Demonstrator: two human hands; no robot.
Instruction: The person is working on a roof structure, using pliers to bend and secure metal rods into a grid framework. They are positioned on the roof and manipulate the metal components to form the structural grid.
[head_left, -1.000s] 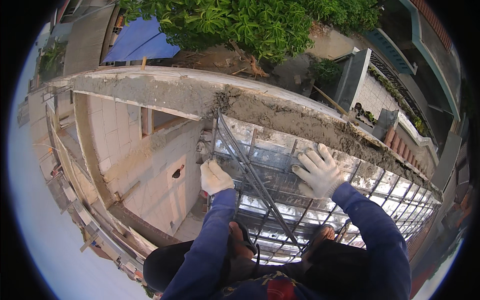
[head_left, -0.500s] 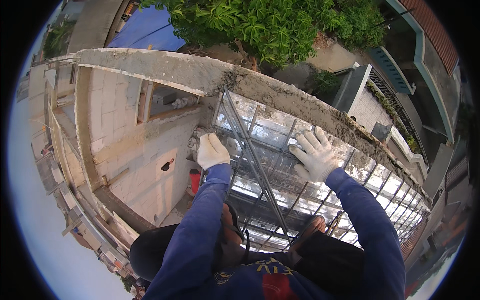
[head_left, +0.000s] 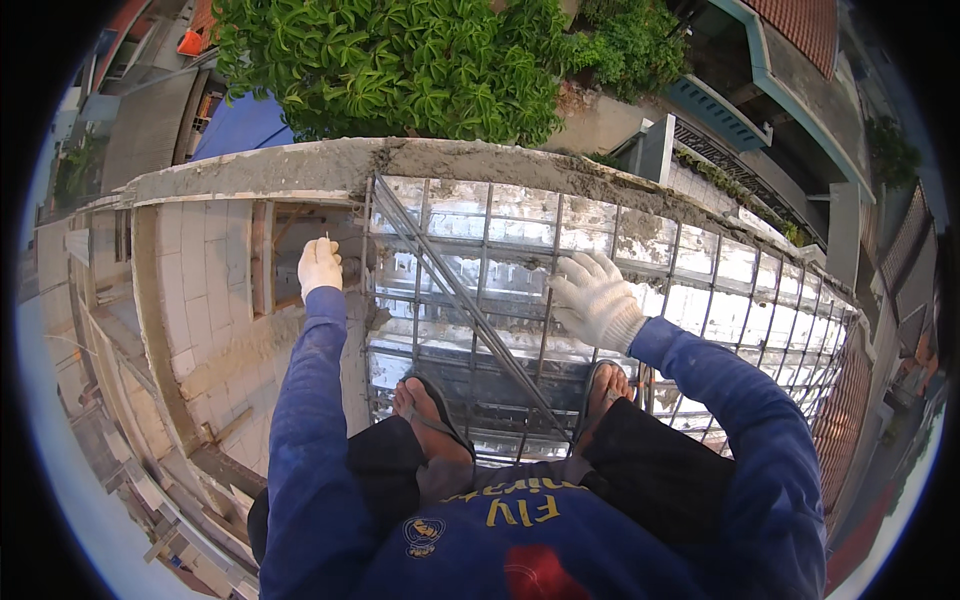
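Observation:
My left hand, in a white knit glove, is closed, its arm stretched forward past the left edge of the rebar mesh. A thin tip seems to poke up from its fingers, too small to name. My right hand, also gloved, is open, with fingers spread over the rebar mesh; I cannot tell whether it touches the bars. Beneath the mesh lies shiny metal decking. A bundle of loose steel bars lies slantwise across the mesh between my hands. My sandalled feet stand on the mesh.
A concrete beam runs along the far side, rough with mortar. To the left is a drop into a room with pale block walls. Beyond the beam are a leafy tree, a blue tarp and neighbouring tiled roofs.
My left hand has moved forward and to the left, still closed. My right hand stays spread, slightly farther left in the picture. The view has shifted, showing both feet more fully.

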